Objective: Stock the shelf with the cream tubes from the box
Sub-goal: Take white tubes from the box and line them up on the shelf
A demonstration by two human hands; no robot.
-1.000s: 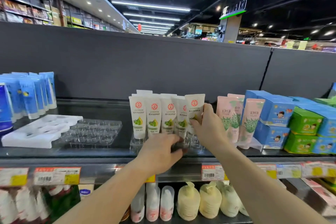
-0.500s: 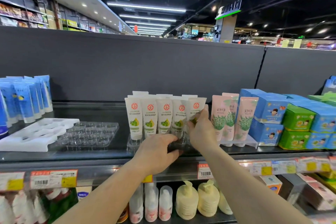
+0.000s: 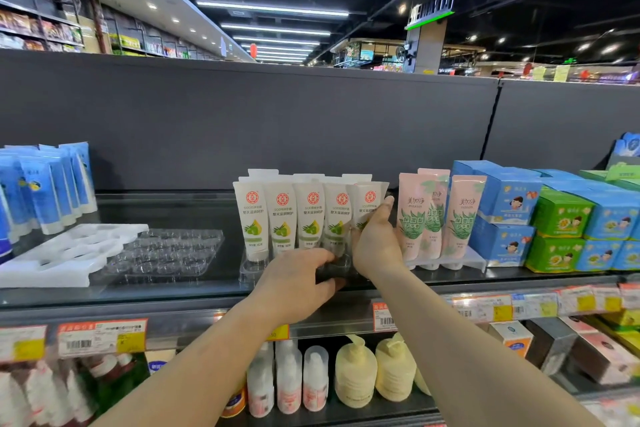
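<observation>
Several white cream tubes (image 3: 282, 215) with red round logos and green olive pictures stand upright in a clear plastic tray (image 3: 251, 265) on the glass shelf (image 3: 173, 291). My right hand (image 3: 375, 239) grips the rightmost tube (image 3: 367, 201), which tilts slightly to the left at the row's end. My left hand (image 3: 298, 282) holds the tray's front edge with curled fingers, just below the tubes. The box is not in view.
Pink tubes (image 3: 433, 215) stand just right of my right hand, then blue and green cartons (image 3: 561, 218). On the left lie an empty clear tray (image 3: 169, 251), a white tray (image 3: 59, 260) and blue tubes (image 3: 48, 191). A grey back panel rises behind; bottles fill the lower shelf.
My right hand has lowered the rightmost tube toward the tray, and the tube now leans left against the row. My left hand stays on the tray's front edge.
</observation>
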